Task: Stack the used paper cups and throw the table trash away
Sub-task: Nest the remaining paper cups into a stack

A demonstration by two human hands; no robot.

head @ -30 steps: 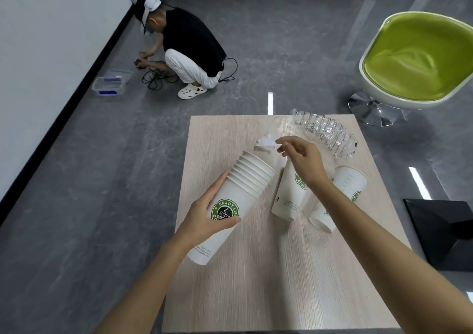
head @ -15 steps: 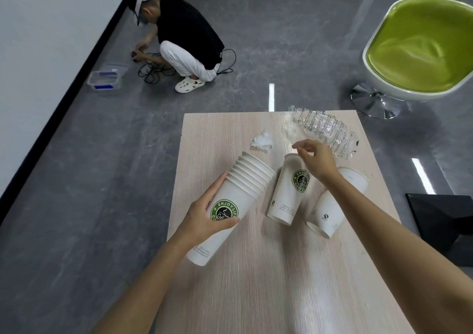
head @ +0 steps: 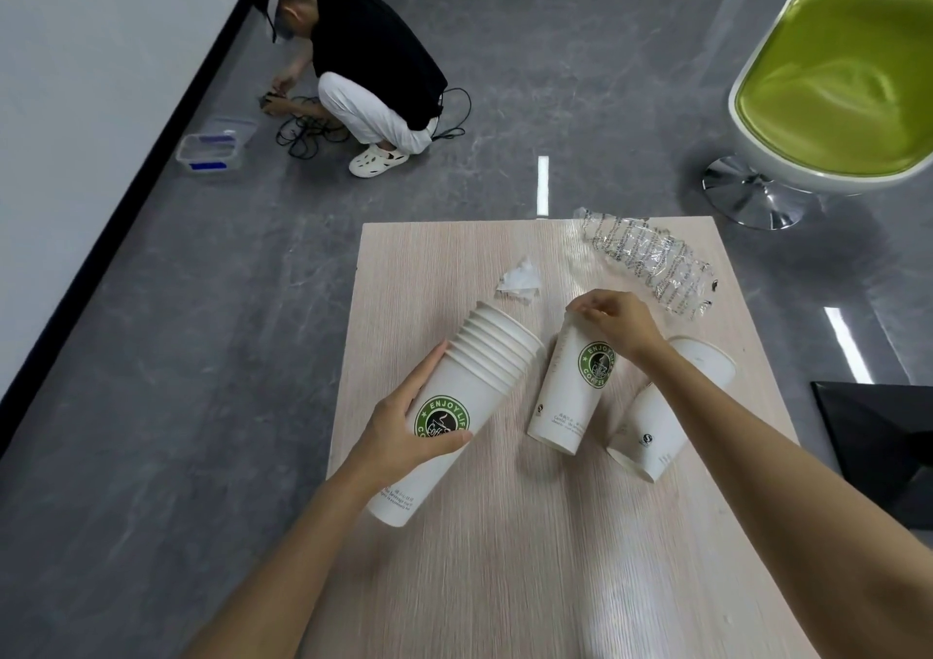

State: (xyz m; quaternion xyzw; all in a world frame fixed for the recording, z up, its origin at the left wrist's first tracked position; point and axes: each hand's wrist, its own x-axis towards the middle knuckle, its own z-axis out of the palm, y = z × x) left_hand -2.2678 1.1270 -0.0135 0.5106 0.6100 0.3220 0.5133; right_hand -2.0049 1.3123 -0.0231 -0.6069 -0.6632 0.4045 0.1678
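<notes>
Over the worktop, the left hand wraps its grip round the tilted cup stack; the right hand pinches a single cup by the rim. That light pinch could slip, knocking over the neighbouring cup.

Table: rectangular top, light wood grain, standing on grey floor.
Far right corner: crushed clear plastic bottle, lying on side, set diagonally.
Far centre: crumpled white paper scrap, apart from bottle.
Centre right: logo cup, white with green round print, base on top, mouth toward far edge.
Just right of it: second cup, white, partly hidden; upright or tilted cannot be told.
Left of centre: stack of cups, tilted; contact with top cannot be told.
</notes>
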